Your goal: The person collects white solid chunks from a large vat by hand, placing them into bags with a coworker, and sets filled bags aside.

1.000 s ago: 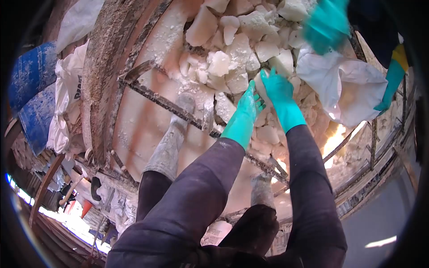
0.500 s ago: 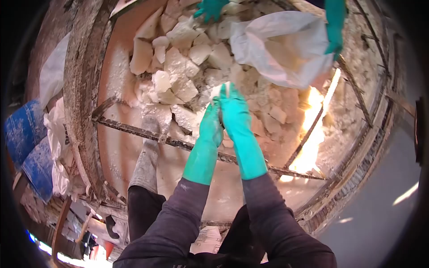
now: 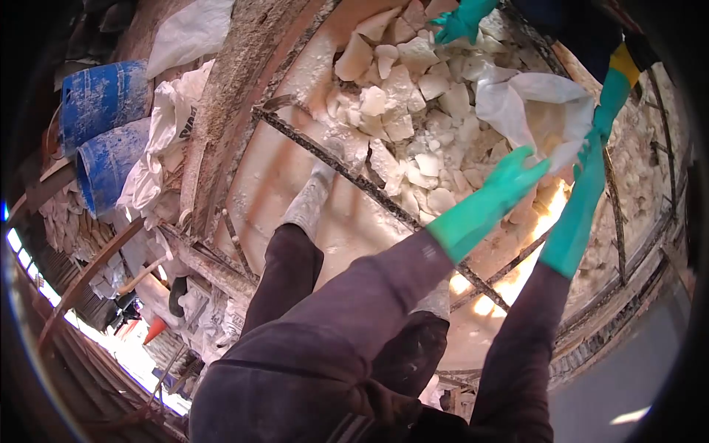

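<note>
My left hand (image 3: 509,181), in a green glove, has its fingers apart beside the lower edge of a white sack (image 3: 535,96), with nothing in it. At the sack's right edge is my right hand (image 3: 589,155), also gloved in green; its fingers are partly hidden and overlap the co-worker's green glove (image 3: 613,96) there. The sack's mouth gapes open above a heap of pale, broken chunks (image 3: 399,88). A co-worker's other gloved hand (image 3: 461,22) is over the top of the heap.
A crusted metal bar (image 3: 332,159) crosses in front of my legs. At the left stand blue barrels (image 3: 111,96) beside a white bag (image 3: 166,133) and a rough wooden beam (image 3: 229,96). Bright sunlight falls below the sack. A grey surface (image 3: 620,369) lies at the lower right.
My hands have parted and moved right, from a chunk between them to the sack. No chunk shows in my left hand now. The view has shifted.
</note>
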`<state>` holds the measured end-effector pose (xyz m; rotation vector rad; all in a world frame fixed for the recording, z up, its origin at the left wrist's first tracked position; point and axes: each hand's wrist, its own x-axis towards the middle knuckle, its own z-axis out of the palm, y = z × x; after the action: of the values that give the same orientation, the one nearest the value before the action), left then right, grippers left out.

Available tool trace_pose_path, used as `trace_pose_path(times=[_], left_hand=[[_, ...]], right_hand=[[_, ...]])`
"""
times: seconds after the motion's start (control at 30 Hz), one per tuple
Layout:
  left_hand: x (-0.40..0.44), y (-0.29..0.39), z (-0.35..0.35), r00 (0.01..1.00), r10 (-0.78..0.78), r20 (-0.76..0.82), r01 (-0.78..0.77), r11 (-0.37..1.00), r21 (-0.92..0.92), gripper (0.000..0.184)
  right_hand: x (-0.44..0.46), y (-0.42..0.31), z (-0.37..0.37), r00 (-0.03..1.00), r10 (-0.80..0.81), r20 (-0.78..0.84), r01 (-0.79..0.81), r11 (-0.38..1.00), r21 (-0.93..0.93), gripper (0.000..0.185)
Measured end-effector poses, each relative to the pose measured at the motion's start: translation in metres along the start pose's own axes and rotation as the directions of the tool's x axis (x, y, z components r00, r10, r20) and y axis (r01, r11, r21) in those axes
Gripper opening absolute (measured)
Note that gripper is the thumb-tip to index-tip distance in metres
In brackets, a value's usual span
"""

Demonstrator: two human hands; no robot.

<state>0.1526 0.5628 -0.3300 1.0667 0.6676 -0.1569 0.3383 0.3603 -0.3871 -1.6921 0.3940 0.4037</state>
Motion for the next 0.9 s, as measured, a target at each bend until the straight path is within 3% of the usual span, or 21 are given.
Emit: trace_pose_path(times=[0.07, 0.1, 0.13, 0.17, 0.2, 0.23, 0.3, 0.33, 0.4, 0.43, 0.5, 0.53, 0.6, 0.67, 0.7, 0.73, 0.77, 0.8, 0.83, 0.87, 0.9], left_hand=[[-0.031, 0.027, -0.072, 0.981, -0.194, 0.033, 0.196, 0.972, -0.126, 0.082], [-0.018, -0.020, -0.106, 0.986, -0.025, -0.165, -0.002, 0.987, -0.161, 0.078], [-0.013, -0.023, -0.155, 0.938, -0.107, -0.330, 0.115, 0.993, 0.004, 0.078], [-0.020, -0.003, -0.199, 0.920, -0.178, -0.349, 0.112, 0.973, -0.200, 0.072], [0.004, -0.043, -0.256, 0.816, 0.040, -0.577, 0.051, 0.989, 0.142, 0.075], [0.012, -0.037, -0.302, 0.791, -0.008, -0.612, 0.140, 0.976, 0.168, 0.080], [0.038, -0.024, -0.356, 0.765, -0.036, -0.644, 0.101, 0.993, 0.063, 0.084], [0.059, -0.033, -0.380, 0.805, -0.089, -0.587, 0.169, 0.982, 0.083, 0.083], [0.099, -0.069, -0.419, 0.860, -0.197, -0.471, 0.293, 0.946, 0.139, 0.083], [0.116, -0.086, -0.425, 0.883, -0.179, -0.434, 0.295, 0.931, 0.215, 0.081], [0.139, -0.077, -0.418, 0.882, 0.029, -0.471, 0.279, 0.772, 0.571, 0.082], [0.145, -0.070, -0.414, 0.877, 0.129, -0.464, 0.285, 0.637, 0.716, 0.083], [0.158, -0.067, -0.417, 0.738, 0.393, -0.549, 0.151, 0.696, 0.702, 0.084], [0.183, -0.075, -0.440, 0.576, 0.573, -0.584, 0.087, 0.666, 0.740, 0.091], [0.188, -0.075, -0.445, 0.593, 0.436, -0.676, 0.248, 0.700, 0.669, 0.080], [0.195, -0.082, -0.454, 0.634, 0.183, -0.752, 0.124, 0.935, 0.332, 0.074], [0.200, -0.094, -0.465, 0.703, -0.068, -0.708, 0.019, 0.997, -0.077, 0.068], [0.199, -0.092, -0.466, 0.783, -0.206, -0.588, -0.048, 0.921, -0.386, 0.062], [0.198, -0.091, -0.468, 0.831, -0.335, -0.443, -0.051, 0.748, -0.662, 0.057], [0.193, -0.085, -0.462, 0.873, -0.373, -0.314, -0.041, 0.586, -0.810, 0.052], [0.202, -0.098, -0.474, 0.843, -0.405, -0.354, 0.001, 0.659, -0.752, 0.050]], right_hand=[[-0.098, -0.007, 0.067, 0.999, 0.032, 0.012, -0.033, 0.995, 0.095, 0.030], [-0.134, 0.009, 0.093, 0.995, 0.100, 0.031, -0.103, 0.988, 0.115, 0.030], [-0.159, 0.040, 0.122, 0.973, 0.213, -0.086, -0.217, 0.976, -0.032, 0.035], [-0.164, 0.087, 0.140, 0.907, 0.422, 0.021, -0.421, 0.907, -0.030, 0.042], [-0.175, 0.127, 0.169, 0.847, 0.526, 0.080, -0.518, 0.850, -0.097, 0.057], [-0.176, 0.176, 0.194, 0.748, 0.660, 0.064, -0.640, 0.744, -0.193, 0.064], [-0.184, 0.222, 0.257, 0.657, 0.748, 0.096, -0.741, 0.664, -0.100, 0.065], [-0.171, 0.255, 0.279, 0.599, 0.800, 0.035, -0.790, 0.597, -0.136, 0.062], [-0.154, 0.284, 0.313, 0.654, 0.756, -0.026, -0.756, 0.652, -0.059, 0.057], [-0.139, 0.296, 0.323, 0.649, 0.758, -0.074, -0.761, 0.646, -0.062, 0.058], [-0.109, 0.321, 0.351, 0.632, 0.761, -0.147, -0.774, 0.628, -0.077, 0.062], [-0.094, 0.332, 0.359, 0.774, 0.613, -0.159, -0.624, 0.697, -0.354, 0.054], [-0.073, 0.339, 0.364, 0.959, 0.283, 0.002, -0.170, 0.581, -0.796, 0.040], [-0.077, 0.306, 0.390, 0.967, -0.219, 0.132, 0.241, 0.613, -0.753, 0.031], [-0.078, 0.271, 0.408, 0.866, -0.465, 0.181, 0.441, 0.544, -0.713, 0.027], [-0.074, 0.239, 0.430, 0.800, -0.505, 0.325, 0.571, 0.474, -0.670, 0.026], [-0.074, 0.214, 0.455, 0.710, -0.535, 0.459, 0.690, 0.396, -0.606, 0.026], [-0.069, 0.204, 0.486, 0.672, -0.483, 0.560, 0.716, 0.233, -0.658, 0.024], [-0.065, 0.192, 0.517, 0.625, -0.425, 0.654, 0.741, 0.061, -0.669, 0.023], [-0.059, 0.191, 0.544, 0.603, -0.344, 0.719, 0.751, -0.058, -0.658, 0.023], [-0.054, 0.196, 0.566, 0.604, -0.276, 0.748, 0.754, -0.107, -0.648, 0.024]])
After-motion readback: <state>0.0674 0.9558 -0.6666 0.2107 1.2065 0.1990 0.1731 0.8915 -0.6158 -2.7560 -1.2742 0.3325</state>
